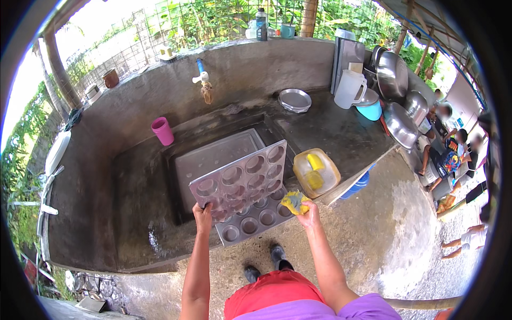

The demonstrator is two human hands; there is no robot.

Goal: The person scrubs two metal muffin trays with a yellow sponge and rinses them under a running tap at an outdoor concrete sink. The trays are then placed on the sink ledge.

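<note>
My left hand (203, 217) grips the lower left edge of a metal muffin tin (244, 168), which is tilted up with its cups facing me. Under it a second muffin tin (258, 227) lies at the front edge of the concrete sink. In my right hand (309, 216) is a worn yellow and grey sponge (295, 202), held just right of the tins. A yellowish plastic tub (298, 176) beyond it contains a yellow sponge (313, 180) and another yellow piece (315, 161). A flat metal tray (220, 154) rests in the sink basin behind the raised tin.
A pink plastic cup (163, 131) stands left of the basin, below a tap (203, 77). Round metal pans (295, 100) lie on the right counter, near a clear pitcher (349, 89) and stacked steel bowls (400, 125). Several people sit far right.
</note>
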